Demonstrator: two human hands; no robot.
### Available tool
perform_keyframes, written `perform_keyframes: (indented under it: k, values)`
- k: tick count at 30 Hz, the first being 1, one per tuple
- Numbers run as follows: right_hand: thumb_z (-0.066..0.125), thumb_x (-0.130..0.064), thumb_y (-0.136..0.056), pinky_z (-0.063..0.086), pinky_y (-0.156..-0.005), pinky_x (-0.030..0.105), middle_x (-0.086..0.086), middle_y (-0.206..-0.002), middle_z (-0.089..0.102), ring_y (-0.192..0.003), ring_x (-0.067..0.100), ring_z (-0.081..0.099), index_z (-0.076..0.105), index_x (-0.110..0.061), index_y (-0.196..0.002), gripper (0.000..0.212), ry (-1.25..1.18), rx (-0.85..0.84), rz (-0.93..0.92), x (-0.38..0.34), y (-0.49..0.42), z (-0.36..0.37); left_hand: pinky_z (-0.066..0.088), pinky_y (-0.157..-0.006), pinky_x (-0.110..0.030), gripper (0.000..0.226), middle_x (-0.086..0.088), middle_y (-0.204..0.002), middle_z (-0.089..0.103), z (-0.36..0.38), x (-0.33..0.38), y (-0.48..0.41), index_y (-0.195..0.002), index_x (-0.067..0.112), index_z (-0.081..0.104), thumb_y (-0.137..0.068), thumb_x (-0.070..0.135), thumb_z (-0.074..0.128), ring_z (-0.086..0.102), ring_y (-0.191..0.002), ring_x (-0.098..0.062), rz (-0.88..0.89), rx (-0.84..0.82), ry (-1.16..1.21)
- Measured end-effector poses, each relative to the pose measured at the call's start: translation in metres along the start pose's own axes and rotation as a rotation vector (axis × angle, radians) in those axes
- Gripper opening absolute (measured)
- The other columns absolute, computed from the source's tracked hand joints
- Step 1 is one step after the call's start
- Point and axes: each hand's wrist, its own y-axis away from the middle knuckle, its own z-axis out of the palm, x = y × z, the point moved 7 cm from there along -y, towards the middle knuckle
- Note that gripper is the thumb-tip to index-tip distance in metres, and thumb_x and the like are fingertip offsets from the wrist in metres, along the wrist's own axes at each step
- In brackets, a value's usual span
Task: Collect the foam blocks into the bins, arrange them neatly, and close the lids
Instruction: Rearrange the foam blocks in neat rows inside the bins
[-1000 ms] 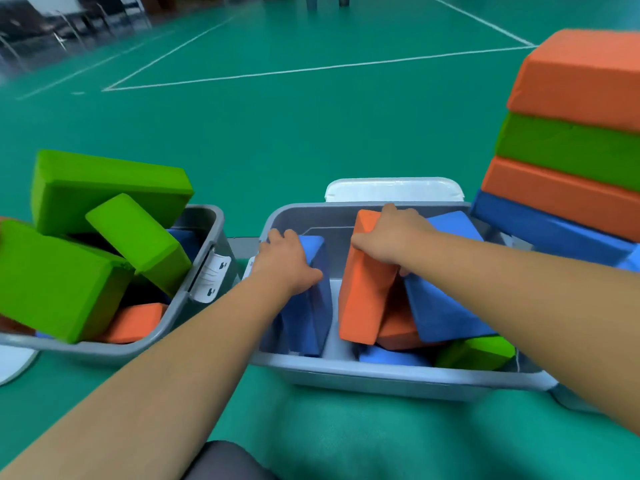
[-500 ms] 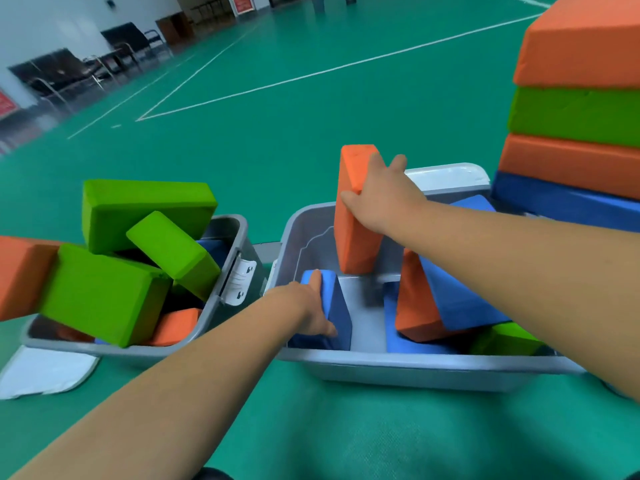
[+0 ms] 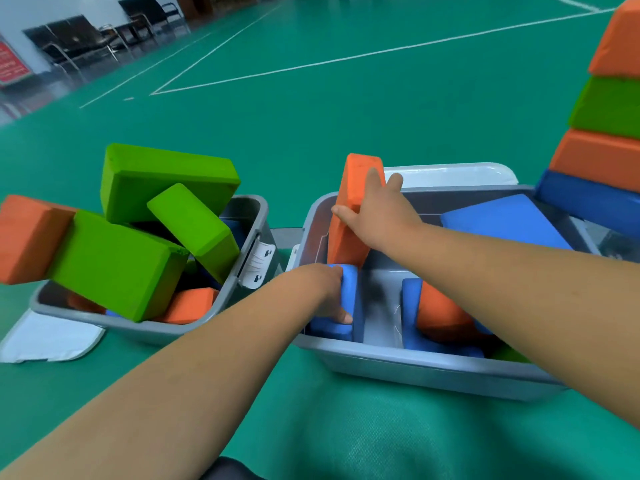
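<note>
Right hand (image 3: 379, 211) grips orange block (image 3: 348, 237) on end at left end of right bin (image 3: 415, 370), left hand (image 3: 320, 289) clasps blue block (image 3: 349, 278) just below; foam judged light, soft, non-slip, so pinch across narrow faces.

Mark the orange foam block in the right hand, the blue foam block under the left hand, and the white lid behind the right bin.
Upright orange foam block (image 3: 343, 244): head view, broad side face.
Blue foam block (image 3: 350, 284): head view, top edge.
White plastic lid (image 3: 457, 174): head view, flat top.
</note>
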Motion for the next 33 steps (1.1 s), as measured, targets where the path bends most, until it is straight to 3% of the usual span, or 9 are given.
perform_keyframes:
  k: [6, 10, 14, 16, 19, 23, 27, 30, 33]
  values:
    - [0.072, -0.069, -0.083, 0.049, -0.093, 0.042, 0.023, -0.139, 0.04, -0.111, 0.043, 0.061, 0.038, -0.007, -0.144, 0.094, 0.056, -0.05, -0.083, -0.007, -0.012, -0.002, 0.052, -0.096, -0.045, 0.08, -0.003, -0.133, 0.062, -0.008, -0.009, -0.003, -0.142, 0.028, 0.051, -0.076, 0.06, 0.084, 0.058, -0.124, -0.03, 0.055, 0.127, -0.164]
    - [0.074, -0.064, -0.084, 0.047, -0.093, 0.041, 0.025, -0.135, 0.047, -0.114, 0.04, 0.059, 0.045, -0.006, -0.138, 0.084, 0.147, -0.127, -0.159, -0.012, -0.017, 0.002, 0.036, -0.111, -0.047, 0.097, -0.006, -0.146, 0.049, -0.008, -0.017, -0.006, -0.148, 0.028, 0.043, -0.07, 0.07, 0.081, 0.042, -0.137, -0.031, 0.095, 0.237, -0.186]
    - [0.075, -0.062, -0.085, 0.043, -0.077, 0.038, 0.022, -0.123, 0.059, -0.107, 0.038, 0.06, 0.051, -0.006, -0.126, 0.074, 0.286, -0.254, -0.246, -0.012, -0.018, 0.018, 0.03, -0.118, -0.046, 0.11, -0.007, -0.15, 0.044, -0.002, -0.026, -0.009, -0.149, 0.018, 0.043, -0.064, 0.081, 0.077, 0.034, -0.144, -0.031, 0.076, 0.253, -0.181]
    - [0.072, -0.059, -0.088, 0.049, -0.082, 0.04, 0.022, -0.123, 0.063, -0.11, 0.038, 0.06, 0.048, -0.003, -0.135, 0.077, 0.352, -0.346, -0.283, -0.008, -0.015, 0.036, 0.025, -0.122, -0.047, 0.121, -0.009, -0.154, 0.038, -0.002, -0.03, -0.008, -0.151, 0.012, 0.04, -0.062, 0.086, 0.074, 0.026, -0.149, -0.032, 0.047, 0.276, -0.197]
    - [0.067, -0.056, -0.094, 0.046, -0.105, 0.043, 0.027, -0.144, 0.052, -0.131, 0.039, 0.052, 0.023, -0.001, -0.16, 0.096, 0.323, -0.377, -0.301, -0.002, -0.015, 0.052, 0.017, -0.126, -0.049, 0.142, -0.012, -0.167, 0.019, -0.002, -0.036, -0.008, -0.161, 0.005, 0.02, -0.06, 0.088, 0.073, 0.013, -0.156, -0.036, 0.003, 0.316, -0.175]
    - [0.061, -0.063, -0.095, 0.04, -0.115, 0.044, 0.028, -0.161, 0.031, -0.143, 0.04, 0.042, 0.013, -0.011, -0.166, 0.1, 0.368, -0.4, -0.291, 0.001, -0.021, 0.055, 0.011, -0.129, -0.051, 0.164, -0.015, -0.172, -0.018, -0.003, -0.043, -0.009, -0.162, 0.003, -0.017, -0.057, 0.087, 0.077, -0.004, -0.16, -0.037, -0.013, 0.344, -0.108]
    - [0.062, -0.07, -0.09, 0.028, -0.124, 0.046, 0.014, -0.172, 0.001, -0.153, 0.039, 0.026, 0.012, -0.02, -0.167, 0.105, 0.392, -0.423, -0.319, 0.008, -0.025, 0.051, 0.012, -0.129, -0.049, 0.168, -0.008, -0.172, -0.024, -0.007, -0.04, -0.009, -0.161, 0.011, -0.025, -0.052, 0.082, 0.083, -0.004, -0.161, -0.033, 0.067, 0.426, -0.072]
    - [0.071, -0.062, -0.087, 0.016, -0.128, 0.036, 0.002, -0.174, -0.007, -0.16, 0.021, 0.008, 0.004, -0.014, -0.167, 0.115, 0.343, -0.485, -0.369, 0.011, -0.027, 0.051, 0.009, -0.129, -0.049, 0.168, -0.009, -0.171, -0.024, -0.011, -0.038, -0.012, -0.161, 0.009, -0.023, -0.053, 0.083, 0.082, -0.01, -0.16, -0.032, 0.086, 0.43, -0.103]
    - [0.079, -0.051, -0.084, 0.016, -0.127, 0.031, -0.001, -0.174, -0.009, -0.16, 0.013, 0.004, 0.001, -0.015, -0.167, 0.119, 0.341, -0.514, -0.369, 0.012, -0.03, 0.052, 0.006, -0.129, -0.051, 0.168, -0.015, -0.169, -0.026, -0.012, -0.035, -0.016, -0.16, 0.003, -0.023, -0.055, 0.084, 0.08, -0.017, -0.159, -0.034, 0.066, 0.403, -0.135]
